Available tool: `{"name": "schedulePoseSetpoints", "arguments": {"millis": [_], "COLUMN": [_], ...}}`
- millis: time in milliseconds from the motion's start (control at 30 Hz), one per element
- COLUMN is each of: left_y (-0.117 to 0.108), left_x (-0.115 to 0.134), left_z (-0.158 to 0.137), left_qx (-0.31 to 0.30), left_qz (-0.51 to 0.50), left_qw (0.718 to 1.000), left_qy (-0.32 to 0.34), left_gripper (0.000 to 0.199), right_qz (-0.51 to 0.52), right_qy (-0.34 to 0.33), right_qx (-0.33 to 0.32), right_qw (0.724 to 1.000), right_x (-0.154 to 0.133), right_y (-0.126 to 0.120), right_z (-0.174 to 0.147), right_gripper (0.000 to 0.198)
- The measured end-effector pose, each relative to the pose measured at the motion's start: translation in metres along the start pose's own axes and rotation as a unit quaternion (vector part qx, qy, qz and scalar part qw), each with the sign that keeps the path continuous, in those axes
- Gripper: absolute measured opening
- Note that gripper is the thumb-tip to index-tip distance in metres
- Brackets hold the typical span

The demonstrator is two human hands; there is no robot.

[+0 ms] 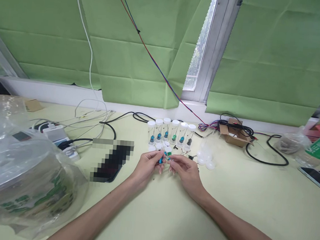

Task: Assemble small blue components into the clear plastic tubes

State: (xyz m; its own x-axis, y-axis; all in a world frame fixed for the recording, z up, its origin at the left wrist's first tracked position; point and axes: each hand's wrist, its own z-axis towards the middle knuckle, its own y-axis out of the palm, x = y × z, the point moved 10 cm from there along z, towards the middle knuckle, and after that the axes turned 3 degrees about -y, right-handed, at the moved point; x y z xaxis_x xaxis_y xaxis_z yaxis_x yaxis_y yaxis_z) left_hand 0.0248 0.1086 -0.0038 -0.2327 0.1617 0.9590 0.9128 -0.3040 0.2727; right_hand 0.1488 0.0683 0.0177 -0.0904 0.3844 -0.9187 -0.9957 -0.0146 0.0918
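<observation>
My left hand [148, 166] is closed, thumb and fingers pinching a small shiny blue cylindrical piece [161, 159]. Close beside it, my right hand [186, 171] pinches a tiny teal piece [168, 158] between thumb and forefinger. The fingertips nearly meet; whether the two pieces touch is too small to tell. Just beyond stand several clear vials [174, 133] with white caps, each holding a small blue, green or dark part with thin wire-like bits. More white caps show right behind my fingers, partly covered by them. Small dark parts [191, 157] lie to the right of my right hand.
Clear round plastic pieces [207, 159] lie right of the vials. An open cardboard box [235, 135] with black cables stands at the back. On the left are a blurred-out dark phone [114, 173], a power strip [61, 140] and a large plastic-wrapped tub [32, 195]. Another phone [317, 179] lies far right.
</observation>
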Motion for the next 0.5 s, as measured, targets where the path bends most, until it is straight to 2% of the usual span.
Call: {"name": "schedulePoseSetpoints", "arguments": {"millis": [233, 500], "left_y": [0.0031, 0.0071], "left_x": [-0.0011, 0.0072], "left_z": [-0.0008, -0.0017], "left_qx": [-0.007, -0.021], "left_qz": [0.005, 0.080], "left_qw": [1.000, 0.996], "left_qy": [-0.010, 0.036], "left_gripper": [0.036, 0.037], "right_qz": [0.007, 0.033], "right_qy": [0.007, 0.040], "right_qx": [0.010, 0.014], "right_qw": [1.000, 0.999], "right_x": [0.0029, 0.0093], "right_y": [-0.0026, -0.0031], "right_z": [-0.0007, 0.0006], "right_gripper": [0.014, 0.028]}}
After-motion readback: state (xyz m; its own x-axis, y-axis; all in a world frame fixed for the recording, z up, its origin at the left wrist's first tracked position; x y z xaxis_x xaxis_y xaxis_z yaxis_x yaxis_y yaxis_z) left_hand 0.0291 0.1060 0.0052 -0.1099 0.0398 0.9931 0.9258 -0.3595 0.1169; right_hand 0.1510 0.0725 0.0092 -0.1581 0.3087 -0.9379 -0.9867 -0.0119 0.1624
